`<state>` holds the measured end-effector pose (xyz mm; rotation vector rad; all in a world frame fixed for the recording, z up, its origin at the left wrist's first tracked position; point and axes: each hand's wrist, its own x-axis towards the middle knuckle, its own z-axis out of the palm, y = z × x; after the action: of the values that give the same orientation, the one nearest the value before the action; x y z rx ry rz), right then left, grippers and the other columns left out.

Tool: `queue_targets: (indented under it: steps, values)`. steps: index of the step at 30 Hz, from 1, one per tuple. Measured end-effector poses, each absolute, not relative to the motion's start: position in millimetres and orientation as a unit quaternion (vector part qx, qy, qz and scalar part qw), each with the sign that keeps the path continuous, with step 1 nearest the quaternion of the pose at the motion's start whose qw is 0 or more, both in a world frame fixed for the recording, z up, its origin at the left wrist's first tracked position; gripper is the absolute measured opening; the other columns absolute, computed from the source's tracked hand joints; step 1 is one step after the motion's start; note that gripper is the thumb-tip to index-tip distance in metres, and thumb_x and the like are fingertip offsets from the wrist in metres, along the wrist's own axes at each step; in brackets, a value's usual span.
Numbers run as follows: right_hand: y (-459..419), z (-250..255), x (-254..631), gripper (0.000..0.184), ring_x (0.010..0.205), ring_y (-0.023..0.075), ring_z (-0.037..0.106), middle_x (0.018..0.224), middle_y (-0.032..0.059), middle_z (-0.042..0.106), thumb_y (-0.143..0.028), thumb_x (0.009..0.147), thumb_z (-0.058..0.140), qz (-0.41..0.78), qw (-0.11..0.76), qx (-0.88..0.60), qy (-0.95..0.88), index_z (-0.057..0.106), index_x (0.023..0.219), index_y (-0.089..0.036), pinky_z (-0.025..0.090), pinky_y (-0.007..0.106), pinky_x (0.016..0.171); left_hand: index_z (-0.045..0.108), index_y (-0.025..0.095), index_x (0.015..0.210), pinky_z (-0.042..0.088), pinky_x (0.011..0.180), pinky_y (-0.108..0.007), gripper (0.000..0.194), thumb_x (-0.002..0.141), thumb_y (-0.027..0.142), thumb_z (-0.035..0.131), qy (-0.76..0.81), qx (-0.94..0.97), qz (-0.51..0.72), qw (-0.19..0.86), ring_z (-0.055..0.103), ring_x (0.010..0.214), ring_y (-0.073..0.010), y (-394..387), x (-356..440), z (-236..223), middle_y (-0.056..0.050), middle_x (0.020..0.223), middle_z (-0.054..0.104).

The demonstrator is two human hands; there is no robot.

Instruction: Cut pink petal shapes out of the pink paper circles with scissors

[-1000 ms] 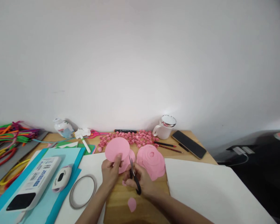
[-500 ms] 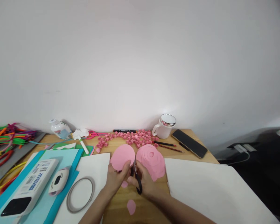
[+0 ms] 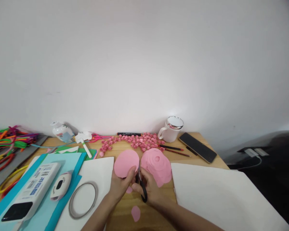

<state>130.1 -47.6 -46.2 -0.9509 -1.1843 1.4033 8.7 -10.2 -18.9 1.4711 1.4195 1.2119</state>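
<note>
My left hand (image 3: 122, 183) pinches a round pink paper disc (image 3: 126, 163) by its lower edge, thumb on top. In my right hand (image 3: 149, 185) is a pair of scissors (image 3: 143, 192) with black handles, its blades pointing away from me along the disc's right edge. Whether the blades are parted is hard to make out. Just beyond my right hand lies a pile of spiral-cut pink paper rounds (image 3: 156, 165). A small pink paper scrap (image 3: 135, 213) rests on the wood between my forearms, and another scrap (image 3: 129, 190) shows partly beneath my hands.
Many small rolled pink paper buds (image 3: 142, 141) spread along the back. Around them are a white mug (image 3: 171, 131), a phone (image 3: 197, 147), pencils (image 3: 177, 152) and a black marker (image 3: 128, 134). White sheets (image 3: 216, 192) lie right; a tape ring (image 3: 71, 210) and a glue-tape dispenser (image 3: 61, 186) lie left.
The view has shifted very slightly. Both hands keep almost the same place, with the disc turned a little against the scissors.
</note>
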Motion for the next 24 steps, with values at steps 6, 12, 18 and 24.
queue_targets:
  steps: [6, 12, 18, 24]
  values:
    - [-48.0, -53.2, 128.1, 0.033, 0.058, 0.0112, 0.037, 0.067, -0.0039, 0.046, -0.037, 0.066, 0.073, 0.587, 0.519, -0.391, -0.483, 0.047, 0.075, -0.02, 0.032, 0.023, 0.051, 0.057, 0.019, 0.054, 0.058, 0.056, -0.03, 0.022, 0.062, 0.038, 0.065, 0.57, 0.575, 0.46, 0.365, 0.069, 0.065, -0.024, -10.7, 7.5, -20.9, -0.006, 0.055, 0.068]
    - [-48.5, -55.8, 126.7, 0.035, 0.05, 0.0094, 0.04, 0.062, -0.0054, 0.047, -0.038, 0.064, 0.075, 0.618, 0.52, -0.384, -0.448, 0.048, 0.076, -0.02, 0.034, 0.022, 0.046, 0.06, 0.017, 0.058, 0.058, 0.06, -0.03, 0.021, 0.06, 0.038, 0.064, 0.566, 0.568, 0.466, 0.374, 0.069, 0.066, -0.0234, -9.6, 8.3, -16.5, -0.009, 0.066, 0.072]
    - [-49.0, -56.1, 124.4, 0.035, 0.042, 0.0061, 0.039, 0.057, -0.0083, 0.047, -0.033, 0.061, 0.076, 0.631, 0.519, -0.39, -0.425, 0.047, 0.075, -0.02, 0.032, 0.019, 0.04, 0.057, 0.017, 0.052, 0.057, 0.055, -0.029, 0.025, 0.06, 0.039, 0.064, 0.566, 0.561, 0.461, 0.391, 0.067, 0.061, -0.0222, -9.3, 7.8, -14.6, -0.007, 0.059, 0.07]
    - [-49.9, -51.3, 122.5, 0.031, 0.046, 0.0083, 0.041, 0.058, -0.0075, 0.046, -0.032, 0.064, 0.073, 0.638, 0.506, -0.397, -0.425, 0.047, 0.075, -0.02, 0.033, 0.02, 0.043, 0.061, 0.016, 0.059, 0.058, 0.06, -0.031, 0.023, 0.058, 0.038, 0.066, 0.572, 0.55, 0.446, 0.413, 0.068, 0.064, -0.0228, -8.2, 7.0, -12.2, -0.008, 0.065, 0.072]
